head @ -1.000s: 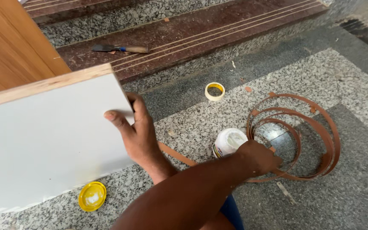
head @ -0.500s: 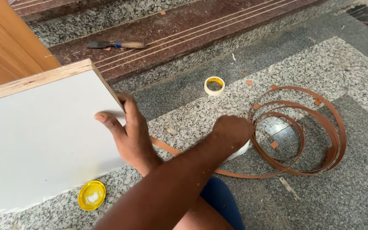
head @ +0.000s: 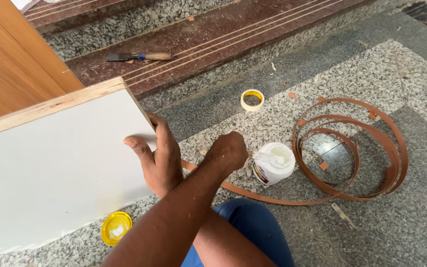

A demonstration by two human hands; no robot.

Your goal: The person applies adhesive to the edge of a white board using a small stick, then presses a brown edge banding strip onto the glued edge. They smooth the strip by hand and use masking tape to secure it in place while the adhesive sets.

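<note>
Left hand (head: 160, 157) flat against edge of white board (head: 55, 168), fingers spread, gripping nothing. Right hand (head: 229, 152) curled in loose fist just beside open white glue jar (head: 274, 163); possibly pinching something small, cannot tell. Jar stands on granite floor (head: 411, 217), inside brown edge-band coil (head: 352, 148). Yellow lid (head: 116, 228) lies below board.

Speckled granite floor (head: 411, 64), dark reddish stone step (head: 213, 39), daylight, perhaps outdoors.

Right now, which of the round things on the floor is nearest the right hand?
The open white glue jar, just beside the right hand; the yellow lid and the tape roll lie farther off.
</note>
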